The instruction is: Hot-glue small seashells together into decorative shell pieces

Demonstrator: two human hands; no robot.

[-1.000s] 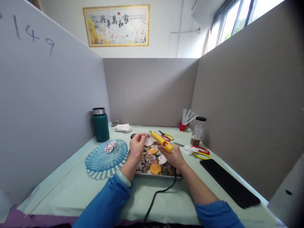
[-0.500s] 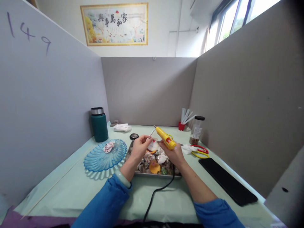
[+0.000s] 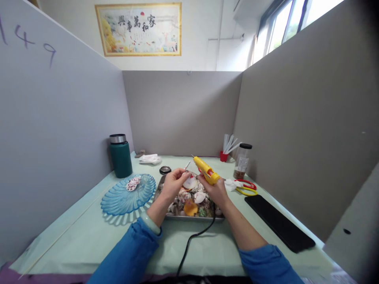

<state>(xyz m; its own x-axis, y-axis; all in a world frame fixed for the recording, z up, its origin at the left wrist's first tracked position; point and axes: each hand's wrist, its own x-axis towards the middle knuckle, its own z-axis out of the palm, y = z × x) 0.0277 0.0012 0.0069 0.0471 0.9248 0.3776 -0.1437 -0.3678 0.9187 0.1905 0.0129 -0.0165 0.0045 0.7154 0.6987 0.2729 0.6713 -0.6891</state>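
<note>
My right hand (image 3: 214, 192) is closed round a yellow glue gun (image 3: 205, 170), its nozzle pointing up and to the left, its black cord (image 3: 192, 240) trailing toward me. My left hand (image 3: 171, 184) pinches a pale pink-white shell (image 3: 190, 182) just left of the gun, over a metal tray (image 3: 192, 217) filled with several coloured shells. A thin stick (image 3: 187, 164) pokes up above my left fingers. Both sleeves are blue.
A blue glass shell-shaped dish (image 3: 118, 199) with a speckled shell (image 3: 132, 184) lies to the left. Behind stand a green flask (image 3: 120, 155), tissue (image 3: 150, 159), a black lid (image 3: 165, 170), a red cup of sticks (image 3: 227, 152), a jar (image 3: 241, 161). Red-yellow scissors (image 3: 246, 188) and a black phone (image 3: 279, 222) lie right.
The glue gun's nozzle has lifted away from the shell and now points up. My left hand has drawn slightly nearer with the shell. The view has shifted a little to the right.
</note>
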